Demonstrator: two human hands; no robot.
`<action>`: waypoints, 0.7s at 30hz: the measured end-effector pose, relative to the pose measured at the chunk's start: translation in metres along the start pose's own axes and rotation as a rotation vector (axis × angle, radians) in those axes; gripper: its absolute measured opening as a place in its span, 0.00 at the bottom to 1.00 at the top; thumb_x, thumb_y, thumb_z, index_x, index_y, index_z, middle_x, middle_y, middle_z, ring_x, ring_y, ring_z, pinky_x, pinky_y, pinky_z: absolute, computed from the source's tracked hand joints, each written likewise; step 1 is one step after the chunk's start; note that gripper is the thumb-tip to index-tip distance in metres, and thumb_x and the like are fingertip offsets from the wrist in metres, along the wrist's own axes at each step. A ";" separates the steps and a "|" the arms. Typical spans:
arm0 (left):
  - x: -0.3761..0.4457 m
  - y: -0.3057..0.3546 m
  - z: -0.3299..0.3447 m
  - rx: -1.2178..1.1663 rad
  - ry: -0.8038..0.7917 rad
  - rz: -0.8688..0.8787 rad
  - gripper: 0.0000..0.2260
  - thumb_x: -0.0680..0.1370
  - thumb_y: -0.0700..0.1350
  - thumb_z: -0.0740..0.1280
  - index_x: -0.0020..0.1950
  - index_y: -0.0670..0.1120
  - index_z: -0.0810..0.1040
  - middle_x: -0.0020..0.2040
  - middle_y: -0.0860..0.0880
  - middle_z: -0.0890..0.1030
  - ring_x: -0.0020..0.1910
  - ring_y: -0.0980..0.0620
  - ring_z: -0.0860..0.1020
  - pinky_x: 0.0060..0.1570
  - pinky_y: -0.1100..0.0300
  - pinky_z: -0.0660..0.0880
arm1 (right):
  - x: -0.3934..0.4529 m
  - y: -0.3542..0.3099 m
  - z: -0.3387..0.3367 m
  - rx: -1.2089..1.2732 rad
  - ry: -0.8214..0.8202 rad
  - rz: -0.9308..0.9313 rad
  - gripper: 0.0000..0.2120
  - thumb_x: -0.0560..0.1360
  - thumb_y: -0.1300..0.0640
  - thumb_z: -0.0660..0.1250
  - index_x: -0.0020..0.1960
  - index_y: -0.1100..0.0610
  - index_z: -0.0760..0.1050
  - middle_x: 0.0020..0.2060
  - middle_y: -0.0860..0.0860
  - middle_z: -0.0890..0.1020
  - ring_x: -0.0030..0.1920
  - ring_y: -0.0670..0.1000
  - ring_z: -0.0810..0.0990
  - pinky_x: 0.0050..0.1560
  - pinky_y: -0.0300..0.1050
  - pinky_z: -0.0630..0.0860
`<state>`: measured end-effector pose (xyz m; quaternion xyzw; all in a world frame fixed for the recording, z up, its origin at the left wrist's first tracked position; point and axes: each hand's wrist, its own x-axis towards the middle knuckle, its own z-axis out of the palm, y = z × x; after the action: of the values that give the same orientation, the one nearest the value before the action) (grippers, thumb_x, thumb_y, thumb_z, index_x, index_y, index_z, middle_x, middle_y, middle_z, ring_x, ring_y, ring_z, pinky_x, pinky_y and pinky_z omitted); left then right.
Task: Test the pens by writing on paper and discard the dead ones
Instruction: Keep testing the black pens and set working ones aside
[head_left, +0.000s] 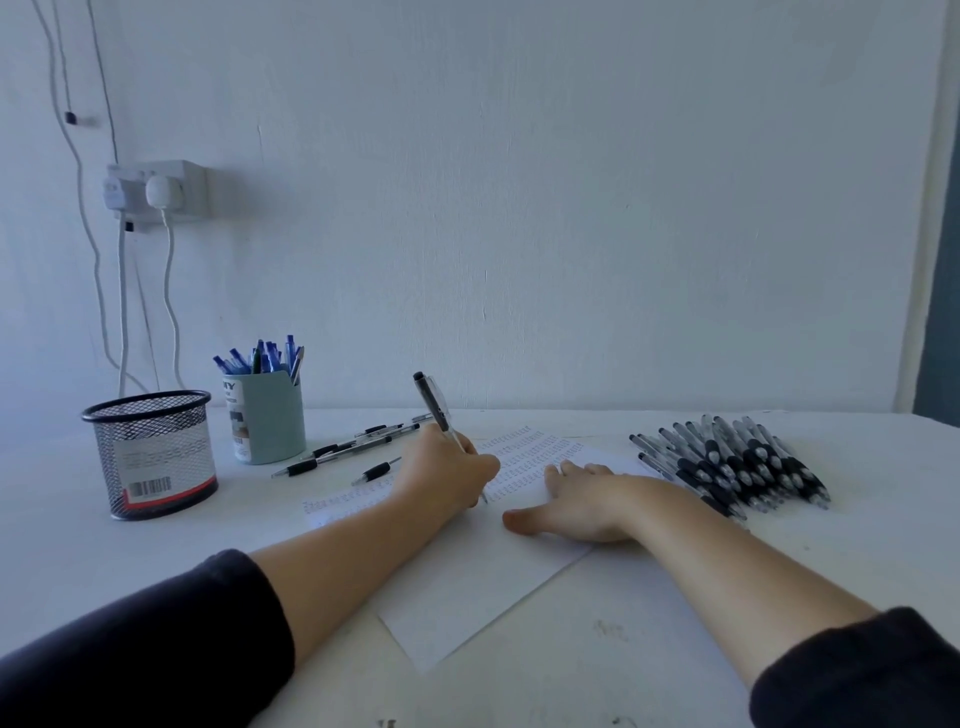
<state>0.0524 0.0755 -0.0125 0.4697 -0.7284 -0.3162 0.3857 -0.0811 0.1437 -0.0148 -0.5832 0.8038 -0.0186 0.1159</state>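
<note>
My left hand grips a black and clear pen, its tip down on the white paper in the middle of the table. Rows of small written marks cover the far part of the sheet. My right hand lies flat on the paper with fingers spread, just right of the pen tip. A large pile of black pens lies to the right of the paper. Several more black pens lie loose to the left, beyond my left hand.
A black mesh cup stands at the left of the white table. A pale green holder full of blue pens stands beside it. A wall socket with hanging cables is behind them. The wall runs along the table's far edge.
</note>
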 end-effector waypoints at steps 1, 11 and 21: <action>0.001 0.000 -0.001 -0.069 0.008 -0.013 0.07 0.69 0.37 0.64 0.30 0.42 0.72 0.22 0.48 0.74 0.21 0.55 0.66 0.24 0.67 0.62 | 0.000 0.000 0.000 0.003 0.001 -0.001 0.47 0.71 0.27 0.53 0.78 0.53 0.40 0.78 0.49 0.42 0.77 0.53 0.40 0.75 0.56 0.44; 0.017 0.003 -0.028 -0.567 0.180 -0.106 0.07 0.78 0.37 0.59 0.40 0.42 0.72 0.35 0.46 0.75 0.33 0.52 0.71 0.33 0.60 0.69 | -0.006 0.005 -0.008 0.115 0.003 -0.089 0.41 0.73 0.33 0.61 0.78 0.53 0.52 0.77 0.49 0.54 0.76 0.52 0.53 0.73 0.50 0.55; 0.015 0.003 -0.029 -0.538 0.179 -0.022 0.09 0.82 0.45 0.55 0.51 0.41 0.70 0.28 0.45 0.72 0.19 0.52 0.65 0.17 0.66 0.60 | -0.002 0.004 -0.006 0.338 -0.021 -0.113 0.43 0.67 0.40 0.72 0.76 0.46 0.58 0.75 0.44 0.61 0.74 0.48 0.61 0.73 0.47 0.57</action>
<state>0.0722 0.0598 0.0081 0.3843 -0.5763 -0.4594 0.5560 -0.0853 0.1459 -0.0096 -0.5998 0.7540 -0.1536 0.2194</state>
